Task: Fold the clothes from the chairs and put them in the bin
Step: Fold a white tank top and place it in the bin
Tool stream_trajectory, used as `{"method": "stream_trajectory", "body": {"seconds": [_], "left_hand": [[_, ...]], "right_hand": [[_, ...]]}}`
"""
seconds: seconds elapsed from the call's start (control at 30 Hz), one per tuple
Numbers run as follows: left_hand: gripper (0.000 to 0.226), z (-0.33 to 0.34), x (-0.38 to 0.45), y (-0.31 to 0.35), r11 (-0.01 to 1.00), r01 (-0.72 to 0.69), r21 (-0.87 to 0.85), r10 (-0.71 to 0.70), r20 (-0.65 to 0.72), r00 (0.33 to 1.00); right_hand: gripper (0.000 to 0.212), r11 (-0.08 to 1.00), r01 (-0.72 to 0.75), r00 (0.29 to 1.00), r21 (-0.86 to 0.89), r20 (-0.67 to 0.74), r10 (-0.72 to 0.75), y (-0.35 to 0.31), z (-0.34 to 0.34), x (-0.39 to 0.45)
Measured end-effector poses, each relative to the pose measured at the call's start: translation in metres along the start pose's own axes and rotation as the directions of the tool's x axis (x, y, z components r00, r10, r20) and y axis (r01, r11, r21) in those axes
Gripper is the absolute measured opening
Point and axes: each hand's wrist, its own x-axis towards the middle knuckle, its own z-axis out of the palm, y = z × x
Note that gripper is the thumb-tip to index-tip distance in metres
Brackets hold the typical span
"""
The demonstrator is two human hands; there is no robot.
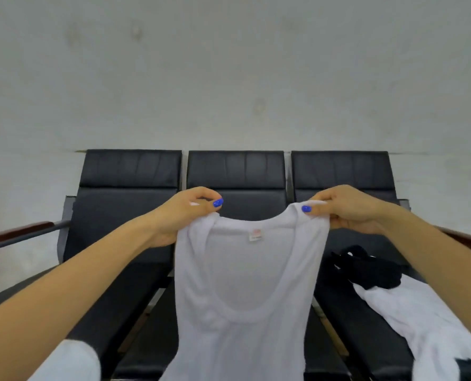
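Observation:
A white tank top hangs upright in front of me, held up by its two shoulder straps over the middle seat. My left hand pinches the left strap and my right hand pinches the right strap. The top's neckline and small label face me. Its lower hem runs out of view at the bottom. On the right seat lie a crumpled black garment and a white garment spread flat. No bin is in view.
A row of three black padded chairs stands against a pale wall. Wooden armrests flank the row on the left and right. A white cloth shows at the bottom left edge.

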Motion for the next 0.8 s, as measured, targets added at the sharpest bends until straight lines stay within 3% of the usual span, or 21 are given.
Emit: {"method": "stream_trajectory", "body": {"seconds": [0.13, 0.2, 0.3, 0.37, 0.43, 0.53, 0.6, 0.67, 0.73, 0.8], "left_hand": [[0.062, -0.005, -0.003, -0.026, 0.975, 0.035, 0.218, -0.059, 0.101, 0.993], [0.076, -0.004, -0.006, -0.035, 0.965, 0.058, 0.256, -0.106, 0.175, 0.979], [0.063, -0.006, -0.012, -0.043, 0.964, 0.039, 0.262, -0.104, 0.241, 0.965], [0.067, -0.01, -0.013, -0.047, 0.968, 0.02, 0.248, -0.076, 0.217, 0.973], [0.064, -0.011, -0.013, -0.05, 0.98, -0.019, 0.196, -0.011, 0.152, 0.988], [0.029, -0.004, -0.014, -0.048, 0.986, -0.127, 0.11, 0.123, 0.038, 0.992], [0.034, 0.0, -0.014, -0.045, 0.968, -0.22, 0.119, 0.229, -0.062, 0.972], [0.044, 0.002, -0.013, -0.043, 0.926, -0.291, 0.239, 0.328, -0.131, 0.936], [0.034, 0.002, -0.011, -0.039, 0.885, -0.327, 0.331, 0.395, -0.163, 0.904], [0.029, 0.005, -0.009, -0.034, 0.891, -0.352, 0.285, 0.412, -0.188, 0.891]], "right_hand": [[0.009, 0.995, -0.073, 0.996, 0.07, -0.037, 0.076, 0.03, 0.013, -0.004], [0.01, 0.991, -0.08, 0.994, 0.11, -0.069, 0.087, 0.043, 0.02, -0.004], [0.011, 0.979, -0.07, 0.989, 0.19, -0.116, 0.093, 0.061, 0.029, -0.006], [0.011, 0.973, -0.07, 0.987, 0.221, -0.128, 0.1, 0.066, 0.031, -0.008], [0.012, 0.97, -0.076, 0.989, 0.232, -0.108, 0.103, 0.068, 0.031, -0.01], [0.011, 0.971, -0.095, 0.993, 0.218, -0.044, 0.106, 0.067, 0.031, -0.01], [0.011, 0.97, -0.077, 0.996, 0.23, -0.035, 0.088, 0.066, 0.033, -0.007], [0.011, 0.966, -0.05, 0.997, 0.254, -0.038, 0.062, 0.065, 0.034, -0.003], [0.016, 0.96, -0.023, 0.999, 0.277, -0.029, 0.032, 0.064, 0.034, 0.003], [0.019, 0.953, -0.004, 1.0, 0.301, -0.017, 0.009, 0.063, 0.035, 0.009]]}}
